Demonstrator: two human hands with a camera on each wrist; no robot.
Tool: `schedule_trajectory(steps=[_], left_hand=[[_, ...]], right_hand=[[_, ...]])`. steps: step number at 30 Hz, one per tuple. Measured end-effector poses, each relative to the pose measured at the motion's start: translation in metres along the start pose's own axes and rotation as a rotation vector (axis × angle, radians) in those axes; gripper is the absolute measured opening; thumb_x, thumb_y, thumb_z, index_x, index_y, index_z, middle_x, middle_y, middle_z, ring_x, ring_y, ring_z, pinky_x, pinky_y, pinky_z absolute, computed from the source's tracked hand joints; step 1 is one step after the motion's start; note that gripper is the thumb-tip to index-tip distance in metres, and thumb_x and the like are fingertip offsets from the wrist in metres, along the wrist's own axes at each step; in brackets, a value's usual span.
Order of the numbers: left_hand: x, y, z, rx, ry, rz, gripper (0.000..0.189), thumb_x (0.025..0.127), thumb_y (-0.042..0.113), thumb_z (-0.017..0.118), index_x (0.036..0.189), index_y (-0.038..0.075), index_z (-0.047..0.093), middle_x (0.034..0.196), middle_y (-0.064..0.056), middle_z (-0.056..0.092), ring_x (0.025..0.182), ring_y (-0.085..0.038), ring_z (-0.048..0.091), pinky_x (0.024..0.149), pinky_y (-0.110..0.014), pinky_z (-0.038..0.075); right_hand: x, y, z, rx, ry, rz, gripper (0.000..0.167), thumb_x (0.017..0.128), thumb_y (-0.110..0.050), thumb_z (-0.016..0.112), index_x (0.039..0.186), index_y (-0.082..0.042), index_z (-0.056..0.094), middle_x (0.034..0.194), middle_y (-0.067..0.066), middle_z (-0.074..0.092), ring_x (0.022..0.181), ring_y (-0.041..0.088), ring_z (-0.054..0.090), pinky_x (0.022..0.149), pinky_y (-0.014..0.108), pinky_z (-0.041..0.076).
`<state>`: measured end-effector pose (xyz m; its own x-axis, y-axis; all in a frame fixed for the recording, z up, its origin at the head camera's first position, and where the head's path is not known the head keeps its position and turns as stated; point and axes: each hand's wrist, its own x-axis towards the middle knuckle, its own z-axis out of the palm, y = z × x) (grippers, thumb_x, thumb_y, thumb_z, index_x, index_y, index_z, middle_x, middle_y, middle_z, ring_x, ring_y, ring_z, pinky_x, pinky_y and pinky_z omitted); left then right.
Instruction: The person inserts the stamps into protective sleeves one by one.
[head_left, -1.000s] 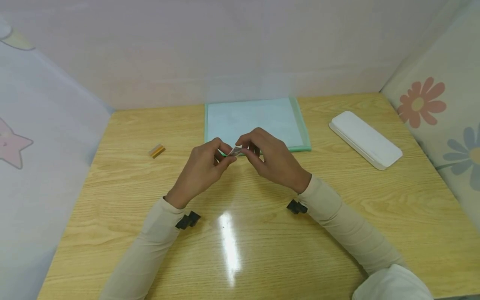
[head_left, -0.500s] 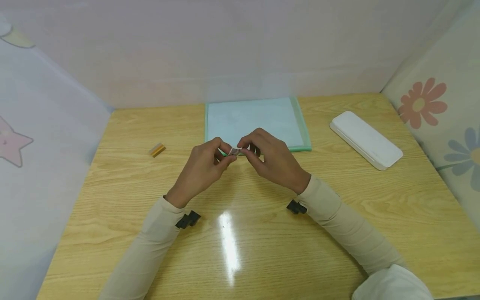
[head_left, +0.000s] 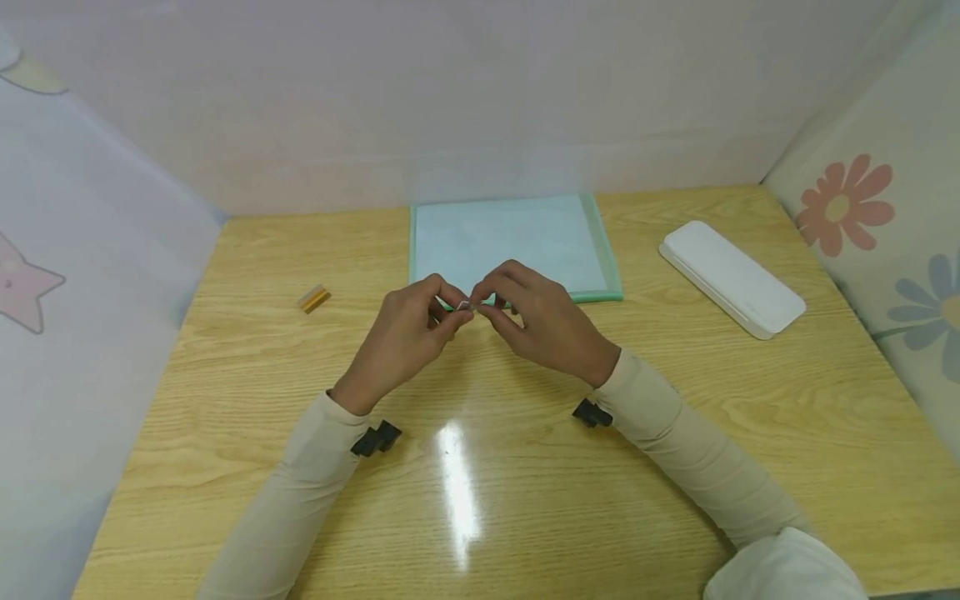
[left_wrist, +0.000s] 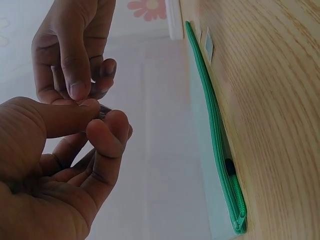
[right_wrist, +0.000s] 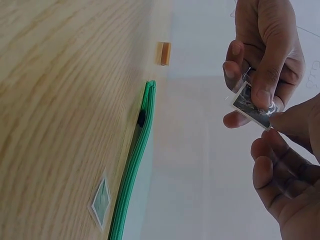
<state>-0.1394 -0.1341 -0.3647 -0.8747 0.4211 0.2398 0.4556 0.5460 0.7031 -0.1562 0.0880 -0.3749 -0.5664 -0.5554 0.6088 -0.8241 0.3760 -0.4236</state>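
Observation:
Between both hands is a small stamp [right_wrist: 250, 105], a dark picture with a white border, with clear film showing at one edge. My left hand [head_left: 405, 337] pinches it, the thumb flat across its face in the right wrist view. At its lower corner, the thumb and forefinger of my right hand [head_left: 551, 325] pinch together. In the head view only a thin pale edge of the stamp shows between the fingertips. Behind the hands lies a pale zip pouch [head_left: 510, 237] with a green border. A second white-edged stamp [right_wrist: 101, 203] lies on the table beside the pouch.
A small orange and brown piece [head_left: 315, 300] with a clear part lies on the wooden table [head_left: 525, 500] at the left. On the right rests a long white case [head_left: 735, 279]. Fabric walls [head_left: 480, 100] border the table at the back and sides.
The right fingertips have shifted slightly left, closer to the left hand's fingers. Less of the stamp shows between them now. The left hand stays in place.

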Motion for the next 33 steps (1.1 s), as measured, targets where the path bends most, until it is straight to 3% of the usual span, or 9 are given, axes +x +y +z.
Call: schedule_trajectory(steps=[9,14,22,27,33], left_hand=[[-0.001,0.004,-0.001,-0.080,-0.039,-0.020,0.014,0.098,0.025,0.069,0.105,0.015,0.061,0.080,-0.001,0.067,0.061,-0.015,0.066,0.051,-0.031,0.052],[-0.002,0.003,-0.001,-0.042,-0.012,-0.020,0.012,0.101,0.025,0.065,0.107,0.014,0.063,0.079,-0.001,0.066,0.061,-0.013,0.064,0.051,-0.032,0.051],[-0.001,-0.003,0.002,0.005,-0.012,-0.029,0.011,0.102,0.024,0.063,0.104,0.014,0.066,0.086,0.002,0.064,0.060,-0.012,0.056,0.054,-0.033,0.048],[0.001,-0.010,0.005,0.022,-0.081,-0.128,0.014,0.103,0.027,0.061,0.105,0.014,0.066,0.088,-0.003,0.067,0.060,-0.015,0.055,0.054,-0.035,0.048],[0.000,-0.016,0.008,0.064,-0.146,-0.223,0.016,0.103,0.029,0.061,0.104,0.013,0.067,0.092,-0.006,0.070,0.063,-0.017,0.057,0.055,-0.036,0.048]], right_hand=[[-0.001,0.004,-0.004,0.129,-0.041,0.072,0.011,0.099,-0.006,0.063,0.108,-0.010,0.062,0.104,-0.005,0.060,0.083,0.004,0.056,0.071,0.025,0.052],[-0.002,0.005,-0.008,0.162,-0.026,0.113,0.008,0.100,-0.008,0.061,0.108,-0.010,0.063,0.100,-0.004,0.062,0.083,0.005,0.058,0.074,0.023,0.052],[-0.003,0.007,-0.008,0.150,-0.070,0.200,0.008,0.099,-0.011,0.065,0.107,-0.010,0.066,0.098,-0.007,0.062,0.082,0.006,0.059,0.073,0.025,0.052],[-0.003,0.011,-0.008,0.126,-0.136,0.298,0.007,0.099,-0.014,0.066,0.105,-0.010,0.068,0.092,-0.005,0.064,0.077,0.009,0.060,0.068,0.028,0.052],[-0.013,0.030,0.005,0.087,-0.277,0.530,0.008,0.100,-0.017,0.065,0.105,-0.012,0.070,0.091,-0.004,0.067,0.078,0.011,0.061,0.070,0.031,0.052]])
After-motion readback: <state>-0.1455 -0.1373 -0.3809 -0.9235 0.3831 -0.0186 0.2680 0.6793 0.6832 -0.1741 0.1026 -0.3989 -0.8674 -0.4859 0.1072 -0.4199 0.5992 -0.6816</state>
